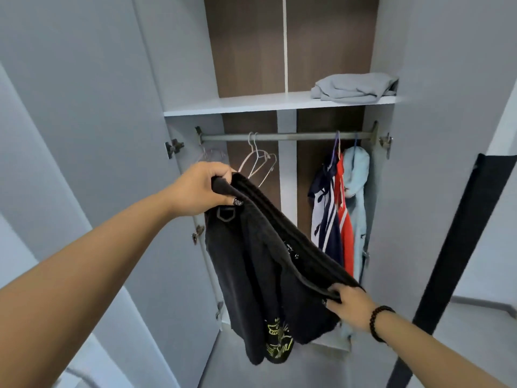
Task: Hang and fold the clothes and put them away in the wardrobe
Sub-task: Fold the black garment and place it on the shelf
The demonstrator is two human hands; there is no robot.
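- My left hand grips one end of the waistband of the black shorts, fingers curled over the top edge and thumb pressed against the front.
- My right hand pinches the other end of the waistband, lower and nearer to me, so the band runs on a slant down from left to right.
- The shorts hang below the band in front of the open wardrobe, held in the air between my hands; a yellow print shows near their bottom hem.
- A dark bead bracelet sits on my right wrist.
- The rail runs across under the shelf.
- Two bare wire hangers hang on it toward the left, just behind my left hand.
- Toward the right end of the rail hang a navy top with white stripes, a red garment and a pale blue garment, pressed close side by side.
- A grey cloth, loosely folded, lies on the right part of the shelf.
- Both doors stand open; a black strip crosses the view on the right.
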